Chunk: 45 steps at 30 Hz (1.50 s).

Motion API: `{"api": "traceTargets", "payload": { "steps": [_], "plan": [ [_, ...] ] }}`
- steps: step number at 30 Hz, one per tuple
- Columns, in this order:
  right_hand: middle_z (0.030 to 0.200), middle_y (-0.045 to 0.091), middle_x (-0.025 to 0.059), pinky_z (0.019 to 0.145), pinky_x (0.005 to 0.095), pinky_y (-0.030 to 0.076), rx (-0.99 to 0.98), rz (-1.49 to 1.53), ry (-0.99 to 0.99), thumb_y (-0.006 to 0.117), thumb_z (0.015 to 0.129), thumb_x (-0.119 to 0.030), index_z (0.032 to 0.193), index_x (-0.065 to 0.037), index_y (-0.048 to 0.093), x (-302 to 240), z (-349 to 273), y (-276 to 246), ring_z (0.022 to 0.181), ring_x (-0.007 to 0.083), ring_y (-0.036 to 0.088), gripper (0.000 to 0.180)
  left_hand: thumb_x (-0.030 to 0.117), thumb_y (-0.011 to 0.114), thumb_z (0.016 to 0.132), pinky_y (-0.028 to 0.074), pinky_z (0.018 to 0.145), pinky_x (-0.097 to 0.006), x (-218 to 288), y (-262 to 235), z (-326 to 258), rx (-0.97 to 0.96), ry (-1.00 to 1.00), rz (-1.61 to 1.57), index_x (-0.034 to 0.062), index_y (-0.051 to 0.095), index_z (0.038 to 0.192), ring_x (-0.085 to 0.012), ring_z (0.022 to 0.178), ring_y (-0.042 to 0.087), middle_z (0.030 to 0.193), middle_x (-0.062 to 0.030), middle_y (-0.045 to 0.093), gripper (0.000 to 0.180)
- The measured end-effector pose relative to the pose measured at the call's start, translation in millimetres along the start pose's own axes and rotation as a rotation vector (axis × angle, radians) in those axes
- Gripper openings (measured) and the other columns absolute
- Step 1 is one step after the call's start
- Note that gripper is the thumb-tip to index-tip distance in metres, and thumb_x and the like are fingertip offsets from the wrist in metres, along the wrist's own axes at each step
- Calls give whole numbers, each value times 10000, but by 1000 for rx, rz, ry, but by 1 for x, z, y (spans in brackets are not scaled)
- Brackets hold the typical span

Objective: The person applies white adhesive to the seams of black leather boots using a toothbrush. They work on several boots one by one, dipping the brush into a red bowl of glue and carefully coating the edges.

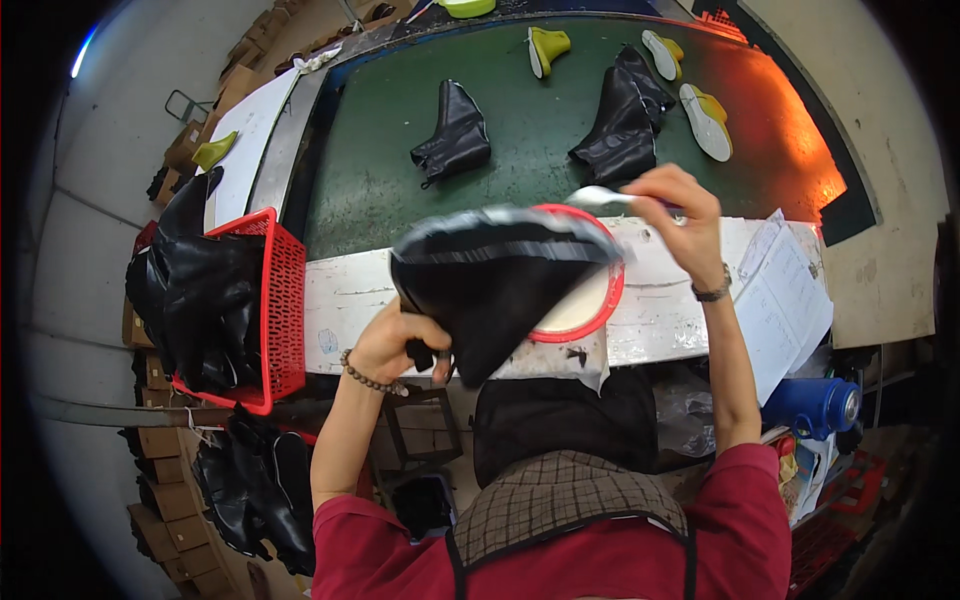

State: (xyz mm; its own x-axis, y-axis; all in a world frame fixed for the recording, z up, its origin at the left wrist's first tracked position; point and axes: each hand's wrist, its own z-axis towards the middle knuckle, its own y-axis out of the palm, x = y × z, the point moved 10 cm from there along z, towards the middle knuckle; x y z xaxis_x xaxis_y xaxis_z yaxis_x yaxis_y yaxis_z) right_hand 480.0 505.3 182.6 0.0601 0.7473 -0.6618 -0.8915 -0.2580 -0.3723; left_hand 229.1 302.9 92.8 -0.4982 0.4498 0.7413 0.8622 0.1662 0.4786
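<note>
Left hand (392,345) is gripping a black boot upper (490,285) by its lower edge, fingers closed on the leather, holding it up over the near edge of the white bench (345,300). The upper is sitting roughly centre of the scene, tilted, bottom rim facing up and slightly blurred.

Right hand (685,220) is closed around a brush (600,197), its pale end touching or just at the far-right rim of the upper; can't tell exactly which. Hands are well apart, one on each side of the upper.

A red-rimmed bowl (610,295) of white paste is sitting on the bench right behind the upper, mostly hidden by it.

Left of the bench, a red basket (285,300) is holding a pile of black uppers (195,290). More black boots (250,490) are hanging lower left.

Far side: green conveyor belt (380,170) carrying one black boot (455,135) at centre, another pair of black boots (625,125) to the right, plus yellow shoe lasts (705,115) with white soles.

Papers (790,300) are lying on the right end of the bench; a blue flask (815,405) is sitting below them, near right.
</note>
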Motion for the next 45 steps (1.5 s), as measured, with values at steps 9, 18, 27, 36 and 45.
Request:
{"api": "traceTargets", "payload": {
  "steps": [9, 18, 27, 36, 45],
  "plan": [
    [685, 604, 42, 752, 344, 406, 86, -309, 368, 729, 861, -120, 763, -61, 708, 110, -146, -3, 673, 197, 547, 116, -8, 652, 926, 645, 718, -393, 103, -83, 157, 166, 255, -334, -55, 668, 975, -246, 844, 694, 980, -158, 701, 69],
    [730, 633, 10, 856, 392, 378, 47, -380, 364, 621, 939, -203, 821, -107, 719, 105, -140, -2, 719, 216, 554, 180, -66, 712, 897, 654, 881, -463, 203, -102, 452, 220, 432, -559, -33, 635, 905, -244, 874, 667, 910, -122, 667, 84],
    [799, 639, -7, 866, 396, 366, -87, -444, 386, 526, 971, -150, 844, -141, 699, 124, -151, 7, 817, 209, 576, 215, 134, 721, 942, 544, 1006, -475, 168, -147, 481, 200, 202, 38, -75, 485, 1342, -359, 1104, 628, 1140, -233, 601, 509],
    [762, 625, 76, 718, 401, 431, 412, -411, 395, 520, 1019, -170, 784, -47, 615, 122, -183, -28, 732, 264, 558, 281, 7, 585, 990, 539, 932, -305, 118, -89, 119, 506, 838, 563, -5, 641, 1306, -166, 1085, 665, 1198, -91, 702, 321],
    [743, 580, 64, 609, 309, 407, 407, -306, 477, 470, 1100, -273, 1013, -8, 677, 51, -138, -19, 651, 142, 474, 347, 187, 708, 937, 506, 865, -389, -16, -56, 73, 865, 1012, 1712, 67, 667, 1288, -310, 971, 648, 1160, -142, 698, 372]
  ]
}}
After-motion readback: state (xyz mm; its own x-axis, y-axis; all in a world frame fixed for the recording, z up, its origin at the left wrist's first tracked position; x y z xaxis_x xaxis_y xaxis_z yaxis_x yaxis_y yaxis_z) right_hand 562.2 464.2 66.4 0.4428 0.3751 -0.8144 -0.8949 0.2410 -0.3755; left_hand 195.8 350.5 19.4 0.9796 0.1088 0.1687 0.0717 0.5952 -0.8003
